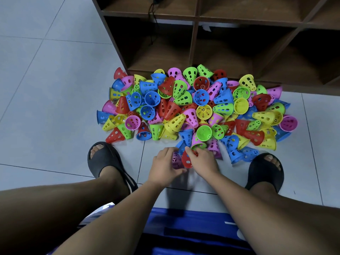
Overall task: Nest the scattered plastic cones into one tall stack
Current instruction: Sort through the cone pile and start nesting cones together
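Plastic cones (203, 111) lie in a loose, multi-coloured pile on the tiled floor (55, 89), against the foot of a wooden shelf unit (195, 43). No tall stack is visible, so nesting appears to be at its start.

Head view. Both hands work at the near edge of the pile, between two black slippers (103, 159). The left hand (163, 163) has its fingers curled round a purple cone (176, 161). The right hand (203, 161) pinches a red cone (186, 160) between thumb and fingers. The two cones touch, side by side. Whether one has entered the other cannot be told.

Procedure for the step in hand:
1. Turn both cones so the narrow ends point the same way.
2. Line up the axes before pushing. A tilted cone is likely to catch on the perforations.
3. Seat lightly. Thin plastic probably jams if forced.
4. Hold the started stack in one hand and feed it from the nearest cones, so the pile is not scattered.
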`<action>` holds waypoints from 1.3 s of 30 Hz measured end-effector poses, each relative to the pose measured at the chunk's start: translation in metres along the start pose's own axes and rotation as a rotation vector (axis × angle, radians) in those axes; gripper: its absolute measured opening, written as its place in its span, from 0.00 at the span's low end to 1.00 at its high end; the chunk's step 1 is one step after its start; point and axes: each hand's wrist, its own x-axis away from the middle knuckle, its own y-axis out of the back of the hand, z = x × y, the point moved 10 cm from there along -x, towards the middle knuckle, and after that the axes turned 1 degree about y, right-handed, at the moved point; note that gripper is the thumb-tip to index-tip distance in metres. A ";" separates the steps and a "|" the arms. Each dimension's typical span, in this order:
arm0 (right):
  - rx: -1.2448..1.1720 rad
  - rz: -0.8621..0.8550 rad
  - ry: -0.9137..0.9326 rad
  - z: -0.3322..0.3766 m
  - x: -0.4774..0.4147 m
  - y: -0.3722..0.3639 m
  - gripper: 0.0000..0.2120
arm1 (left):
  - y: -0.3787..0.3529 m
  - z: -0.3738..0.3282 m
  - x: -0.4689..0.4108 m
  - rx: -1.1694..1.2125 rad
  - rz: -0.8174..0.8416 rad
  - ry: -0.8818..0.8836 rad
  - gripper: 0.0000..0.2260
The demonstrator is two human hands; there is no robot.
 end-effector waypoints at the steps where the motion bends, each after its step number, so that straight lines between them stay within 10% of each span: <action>1: 0.001 -0.005 0.005 0.002 0.000 -0.001 0.34 | 0.001 -0.008 -0.001 -0.019 -0.002 -0.037 0.38; 11: -0.100 0.016 0.021 0.013 -0.001 0.002 0.31 | 0.011 -0.036 -0.013 0.097 -0.033 -0.068 0.38; 22: -0.823 -0.062 -0.069 0.017 -0.008 0.034 0.16 | 0.017 0.006 -0.007 0.066 -0.070 0.117 0.29; 32: 0.078 -0.237 -0.066 -0.049 -0.025 0.062 0.12 | -0.012 0.033 0.001 0.002 -0.006 0.176 0.31; 39: 0.127 -0.079 -0.093 -0.067 -0.028 0.025 0.19 | -0.016 0.035 0.001 -0.029 0.064 0.123 0.43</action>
